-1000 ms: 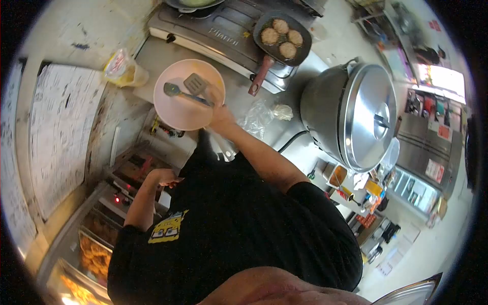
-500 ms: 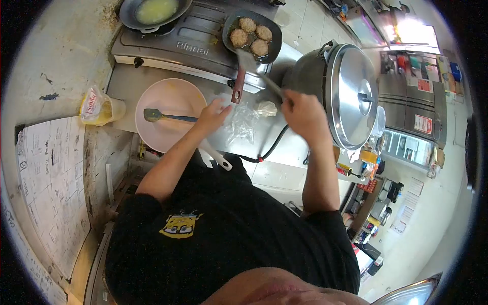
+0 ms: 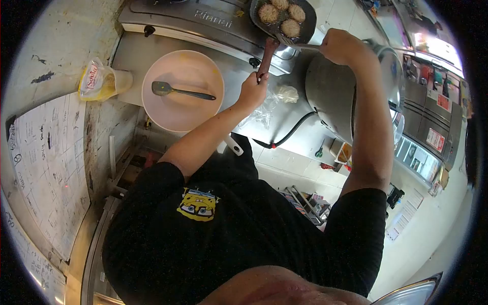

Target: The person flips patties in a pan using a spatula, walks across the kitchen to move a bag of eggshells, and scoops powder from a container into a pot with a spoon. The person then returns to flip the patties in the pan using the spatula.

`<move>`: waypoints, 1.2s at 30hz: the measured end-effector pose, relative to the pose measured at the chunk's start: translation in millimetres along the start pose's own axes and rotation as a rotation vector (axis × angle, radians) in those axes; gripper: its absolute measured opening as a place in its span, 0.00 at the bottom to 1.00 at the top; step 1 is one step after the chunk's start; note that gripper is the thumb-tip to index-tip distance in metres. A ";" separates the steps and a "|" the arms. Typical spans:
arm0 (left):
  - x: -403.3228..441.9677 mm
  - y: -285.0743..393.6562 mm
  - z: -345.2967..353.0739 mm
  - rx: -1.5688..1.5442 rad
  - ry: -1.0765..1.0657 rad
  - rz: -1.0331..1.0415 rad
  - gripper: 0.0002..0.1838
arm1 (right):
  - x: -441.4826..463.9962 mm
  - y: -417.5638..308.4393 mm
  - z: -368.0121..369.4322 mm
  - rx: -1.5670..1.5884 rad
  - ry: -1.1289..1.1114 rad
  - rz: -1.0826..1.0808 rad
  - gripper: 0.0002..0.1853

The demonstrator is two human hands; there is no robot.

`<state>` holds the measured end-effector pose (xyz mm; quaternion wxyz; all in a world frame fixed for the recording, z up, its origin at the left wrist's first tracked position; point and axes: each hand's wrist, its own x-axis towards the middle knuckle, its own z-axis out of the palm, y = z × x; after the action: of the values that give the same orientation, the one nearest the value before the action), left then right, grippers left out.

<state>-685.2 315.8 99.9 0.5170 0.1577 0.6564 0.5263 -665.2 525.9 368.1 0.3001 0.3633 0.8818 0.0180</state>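
My left hand point(image 3: 252, 92) is closed around the brown handle point(image 3: 267, 57) of a square dark frying pan point(image 3: 277, 31). Several round browned patties point(image 3: 291, 28) lie in oil in that pan. Gripped in my right hand point(image 3: 346, 48), a metal spatula point(image 3: 304, 47) reaches leftward, its head at the pan's near edge beside the handle. Left of my left hand is a wide pale pink bowl point(image 3: 152, 113), with a dark rubber spatula point(image 3: 183, 93) lying inside it.
The Rinnai gas stove point(image 3: 188, 23) runs along the back. A large steel pot point(image 3: 328, 86) stands right of the pan, with a black hose point(image 3: 292, 133) below. Clear plastic point(image 3: 262, 114) lies on the counter. A plastic-lined tub point(image 3: 107, 84) sits by the left wall.
My left hand has moved up and right and taken hold of the pan handle. My right hand has moved up and right with the metal spatula. The view has shifted.
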 end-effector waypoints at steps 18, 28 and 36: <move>-17.2 27.4 -2.0 0.086 0.073 0.075 0.18 | -11.7 -2.6 6.4 0.024 0.033 0.010 0.16; -15.6 22.7 -1.3 0.030 0.101 0.122 0.16 | -41.0 -11.4 -13.3 0.075 0.048 0.092 0.16; -19.0 23.6 -8.8 -0.085 0.060 0.075 0.14 | -55.1 -33.9 -1.4 0.083 0.119 0.287 0.20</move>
<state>-692.7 306.2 129.1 0.4832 0.1443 0.6422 0.5773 -656.7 465.4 389.3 0.2261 0.4962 0.8370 0.0457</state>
